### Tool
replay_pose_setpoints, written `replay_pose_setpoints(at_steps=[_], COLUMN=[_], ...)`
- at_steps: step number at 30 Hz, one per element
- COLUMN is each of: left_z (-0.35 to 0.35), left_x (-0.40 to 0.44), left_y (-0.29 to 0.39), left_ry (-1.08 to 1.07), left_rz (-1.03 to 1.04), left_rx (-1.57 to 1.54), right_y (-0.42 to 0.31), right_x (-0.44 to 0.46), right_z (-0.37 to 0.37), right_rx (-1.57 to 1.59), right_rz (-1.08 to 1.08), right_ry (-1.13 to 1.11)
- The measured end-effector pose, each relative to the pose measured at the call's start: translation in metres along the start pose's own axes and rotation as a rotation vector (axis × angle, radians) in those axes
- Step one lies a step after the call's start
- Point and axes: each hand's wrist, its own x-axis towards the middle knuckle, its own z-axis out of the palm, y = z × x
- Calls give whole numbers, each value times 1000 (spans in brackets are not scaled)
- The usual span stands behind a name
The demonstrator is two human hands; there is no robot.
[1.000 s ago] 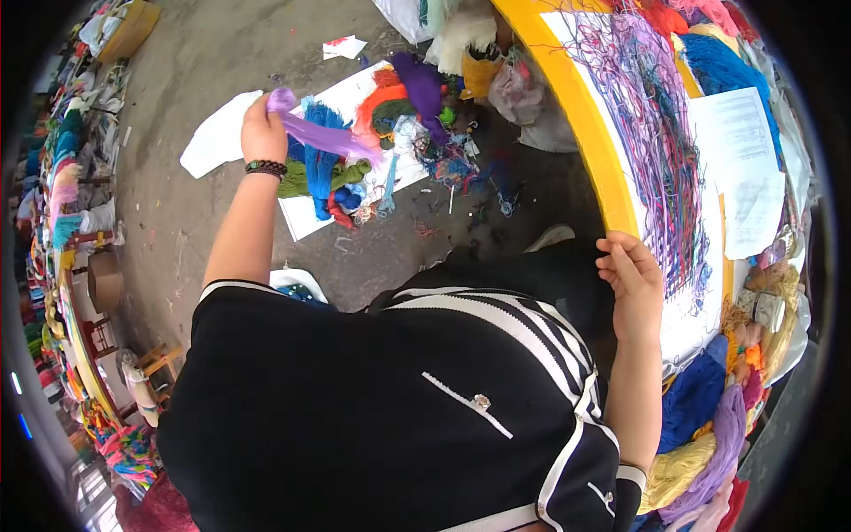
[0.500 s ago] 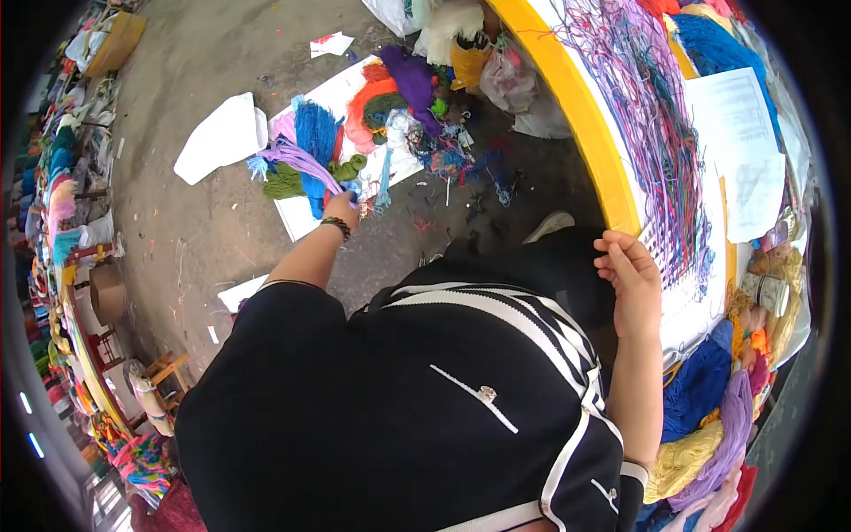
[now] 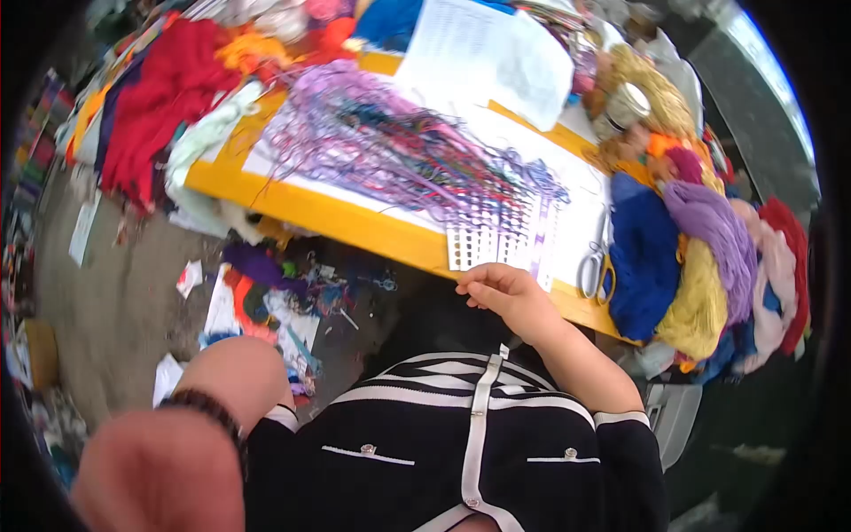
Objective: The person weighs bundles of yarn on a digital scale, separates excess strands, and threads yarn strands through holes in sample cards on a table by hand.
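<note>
My right hand (image 3: 503,300) is at the front edge of the yellow-edged table (image 3: 346,223), its thumb and fingertips drawn together; whatever may be between them is too small to make out. Just beyond it lies a white card with rows of holes (image 3: 479,246), and many purple, red and green embroidery threads (image 3: 408,146) spread from it across the white top. Close to the camera, at lower left, my left hand (image 3: 160,470) is raised and blurred, with a dark bracelet at the wrist; its fingers cannot be made out. Scissors (image 3: 592,270) lie right of the card.
Blue yarn (image 3: 640,257), lilac yarn (image 3: 714,230) and yellow yarn (image 3: 698,301) are heaped at the table's right end. Printed sheets (image 3: 479,53) lie at the back. Red yarn (image 3: 164,102) hangs at the left. Purple yarn (image 3: 257,264) and other skeins lie on the floor.
My view has turned from the floor to the table. My left hand has left the lilac yarn on the floor and come up near the camera. My right hand stays by the table edge.
</note>
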Motion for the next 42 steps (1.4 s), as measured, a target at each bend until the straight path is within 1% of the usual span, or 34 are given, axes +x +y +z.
replay_pose_setpoints(at_steps=[1, 3, 6, 7, 9, 10, 19, 24, 27, 29, 39, 42], left_z=[-4, -4, 5, 7, 8, 7, 7, 12, 15, 16, 15, 13], left_x=[18, 29, 10, 5, -3, -5, -17, -26, -33, -34, -36, -35], left_y=[8, 6, -9, -13, -20, -22, -51, -70, -80, -82, -92, -93], left_ry=[1, -76, -143, -157, -177, -182, -200, -209, -208, -213, -241, -251], left_rz=[4, -38, -118, -135, -161, -169, -231, -257, -271, -276, -305, -312], left_rx=[-34, -19, 24, 29, 45, 50, 78, 78, 83, 82, 92, 93], right_y=[0, -2, 5, 8, 13, 15, 21, 27, 26, 29, 29, 38], right_x=[-3, -10, -15, -15, -14, -13, 4, 9, 11, 13, 18, 20], right_z=[-5, -13, -25, -28, -32, -33, -38, -47, -51, -54, -59, -57], right_rx=[27, 39, 71, 78, 108, 131, 180, 179, 235, 280, 255, 322], right_rz=[-7, -7, 2, 0, 107, 88, 52, 66, 118, 110, 106, 82], right_ry=[13, 51, 144, 139, 213, 220, 181, 212, 221, 220, 221, 193])
